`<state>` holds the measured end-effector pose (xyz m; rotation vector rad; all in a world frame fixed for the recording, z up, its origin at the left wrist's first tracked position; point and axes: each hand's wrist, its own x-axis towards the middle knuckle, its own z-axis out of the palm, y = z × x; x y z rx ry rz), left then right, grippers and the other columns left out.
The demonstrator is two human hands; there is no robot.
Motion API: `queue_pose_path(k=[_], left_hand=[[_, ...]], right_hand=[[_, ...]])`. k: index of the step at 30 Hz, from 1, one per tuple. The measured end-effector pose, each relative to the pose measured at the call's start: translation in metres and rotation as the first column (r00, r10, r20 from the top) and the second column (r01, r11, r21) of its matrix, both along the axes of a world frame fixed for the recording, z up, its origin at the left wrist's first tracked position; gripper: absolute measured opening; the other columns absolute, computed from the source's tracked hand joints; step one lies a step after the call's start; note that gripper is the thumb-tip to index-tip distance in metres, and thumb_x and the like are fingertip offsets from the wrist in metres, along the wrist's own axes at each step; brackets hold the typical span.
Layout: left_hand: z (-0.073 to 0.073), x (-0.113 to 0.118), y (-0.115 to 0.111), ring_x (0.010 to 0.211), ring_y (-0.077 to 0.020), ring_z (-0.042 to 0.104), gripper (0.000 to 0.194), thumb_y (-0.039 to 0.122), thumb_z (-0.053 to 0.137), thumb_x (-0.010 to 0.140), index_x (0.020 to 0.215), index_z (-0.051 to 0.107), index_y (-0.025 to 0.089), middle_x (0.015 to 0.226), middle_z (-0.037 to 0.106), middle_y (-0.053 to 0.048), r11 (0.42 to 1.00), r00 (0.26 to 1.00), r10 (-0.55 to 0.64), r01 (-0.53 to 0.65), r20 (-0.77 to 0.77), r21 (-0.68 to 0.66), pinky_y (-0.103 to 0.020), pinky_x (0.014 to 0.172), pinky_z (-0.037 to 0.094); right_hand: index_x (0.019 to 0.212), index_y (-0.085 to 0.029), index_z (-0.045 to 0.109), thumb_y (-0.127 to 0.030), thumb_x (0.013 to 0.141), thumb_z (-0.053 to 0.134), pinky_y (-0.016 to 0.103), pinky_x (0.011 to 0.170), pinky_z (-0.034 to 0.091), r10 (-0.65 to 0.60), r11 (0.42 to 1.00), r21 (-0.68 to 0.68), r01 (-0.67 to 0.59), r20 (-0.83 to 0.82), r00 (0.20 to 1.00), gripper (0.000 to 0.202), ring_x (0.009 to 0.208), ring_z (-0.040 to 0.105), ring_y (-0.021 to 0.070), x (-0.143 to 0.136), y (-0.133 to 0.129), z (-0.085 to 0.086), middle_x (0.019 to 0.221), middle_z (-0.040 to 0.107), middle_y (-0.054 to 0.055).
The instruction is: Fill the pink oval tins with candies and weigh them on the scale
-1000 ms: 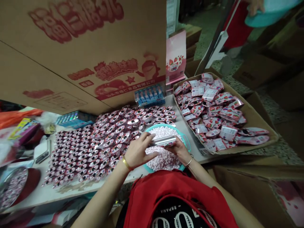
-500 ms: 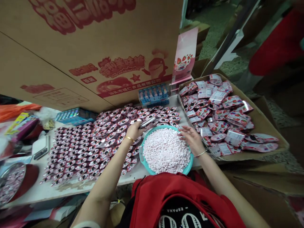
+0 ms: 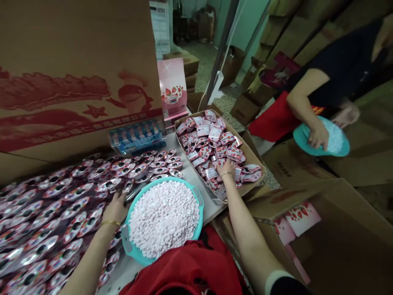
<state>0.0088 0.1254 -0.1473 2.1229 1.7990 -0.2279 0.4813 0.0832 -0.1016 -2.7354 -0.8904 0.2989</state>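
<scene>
My left hand (image 3: 115, 211) is closed around a slim, shiny metal scoop-like tool (image 3: 134, 194), at the left rim of a turquoise basin (image 3: 199, 205). Small pale pink-white candies (image 3: 164, 217) are heaped in the basin. Over in the shallow cardboard box (image 3: 258, 162), my right hand (image 3: 226, 168) reaches down onto a pile of strawberry-printed packets (image 3: 215, 134). Its fingers are spread over the packets, their tips partly hidden. Rows of upright pouches with dark round openings (image 3: 64, 188) stand to the left of my left hand.
Behind the pouches stand a large printed carton (image 3: 76, 49) and a clear pack of blue items (image 3: 138, 137). A pink strawberry bag (image 3: 172, 87) is upright behind the box. At right, a co-worker (image 3: 340, 65) holds another turquoise basin (image 3: 302, 137) above an open carton (image 3: 346, 229).
The view has swung right. My right hand has gone from the basin's right rim into the box of packets. My left hand stays by the basin, holding the metal tool.
</scene>
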Motion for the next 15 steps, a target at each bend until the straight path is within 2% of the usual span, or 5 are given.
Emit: queue_pose_path(k=[4,7,10,13,15], left_hand=[[0.021,-0.01,-0.014,0.101,-0.0277,0.059,0.055,0.054,0.039,0.084,0.122,0.047,0.016,0.116,0.057,-0.014,0.995,0.982,0.039,-0.055,0.183,0.082,-0.037,0.088,0.048],[0.047,-0.01,-0.035,0.1,-0.0258,0.059,0.048,0.054,0.037,0.087,0.117,0.051,0.019,0.111,0.06,-0.01,0.997,0.951,-0.046,0.022,0.305,0.081,-0.037,0.091,0.046],[0.074,-0.002,-0.063,0.101,-0.024,0.059,0.044,0.053,0.04,0.086,0.113,0.052,0.021,0.111,0.061,-0.009,0.994,0.924,-0.104,0.089,0.369,0.059,-0.035,0.093,0.046],[0.099,0.001,-0.089,0.099,-0.0216,0.059,0.041,0.05,0.042,0.087,0.112,0.053,0.019,0.109,0.062,-0.008,0.99,0.917,-0.124,0.138,0.38,-0.01,-0.032,0.089,0.047],[0.114,-0.004,-0.104,0.096,-0.0199,0.06,0.038,0.048,0.042,0.088,0.112,0.054,0.02,0.105,0.063,-0.007,0.98,0.918,-0.153,0.188,0.365,-0.061,-0.03,0.085,0.047]], right_hand=[[0.125,-0.008,0.043,-0.037,0.068,0.071,0.049,0.093,0.038,-0.041,0.998,-0.041,0.042,0.022,0.999,0.07,0.118,0.045,0.0366,0.008,0.014,-0.015,0.123,0.05,0.028],[0.128,-0.005,0.041,-0.033,0.062,0.075,0.05,0.092,0.039,-0.076,0.996,-0.046,0.077,0.024,0.997,0.079,0.118,0.045,0.0389,0.006,0.019,-0.022,0.124,0.047,0.031],[0.128,0.0,0.039,-0.032,0.056,0.079,0.049,0.097,0.036,-0.123,0.992,-0.022,0.123,-0.033,0.992,0.089,0.117,0.046,0.0397,0.004,0.015,-0.022,0.123,0.048,0.032],[0.119,-0.002,0.049,-0.032,0.055,0.076,0.046,0.099,0.037,-0.174,0.973,0.122,0.197,-0.178,0.969,0.076,0.116,0.048,0.0356,0.001,0.001,-0.018,0.121,0.053,0.027],[0.111,-0.008,0.054,-0.032,0.057,0.073,0.044,0.096,0.042,-0.145,0.92,0.291,0.264,-0.372,0.917,0.062,0.109,0.053,0.0305,-0.005,-0.013,-0.01,0.115,0.058,0.018]])
